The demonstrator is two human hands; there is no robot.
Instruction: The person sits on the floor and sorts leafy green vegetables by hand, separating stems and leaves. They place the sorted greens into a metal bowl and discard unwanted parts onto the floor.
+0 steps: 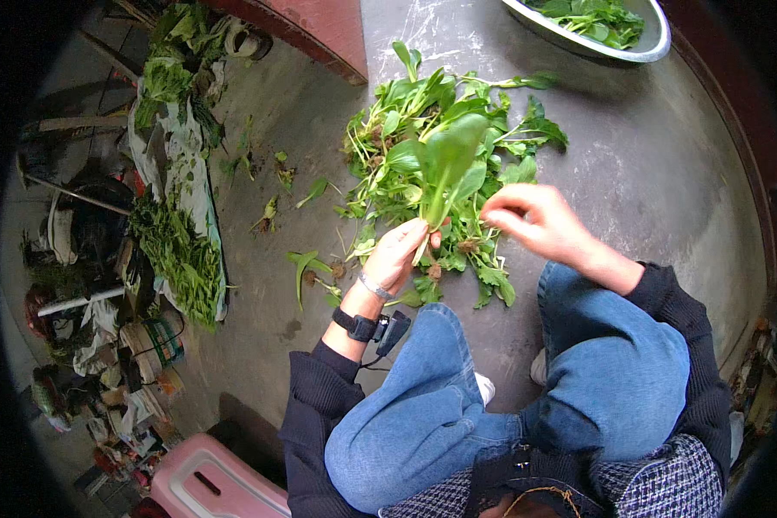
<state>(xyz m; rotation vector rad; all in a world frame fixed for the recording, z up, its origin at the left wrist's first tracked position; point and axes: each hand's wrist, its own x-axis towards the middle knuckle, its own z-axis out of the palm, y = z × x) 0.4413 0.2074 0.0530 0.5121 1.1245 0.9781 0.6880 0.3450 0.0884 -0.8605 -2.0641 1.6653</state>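
Observation:
My left hand [398, 249] grips a leafy green plant [450, 158] by the base of its stems, its broad leaves pointing up and away from me. A heap of uprooted leafy greens [395, 129], several with soil on their roots, lies on the concrete floor beneath and beyond it. To the right of the held plant, my right hand [534, 220] hovers at the heap's edge, thumb and fingers curled close together; whether anything thin is between them cannot be seen.
A metal basin [660, 48] with greens stands at the upper right. Loose plants [269, 213] lie left of the heap. Farther left, more greens [181, 259] rest on a plastic sheet [197, 194] beside assorted clutter. A pink plastic stool [217, 479] is at the lower left, a red panel [324, 32] at the top.

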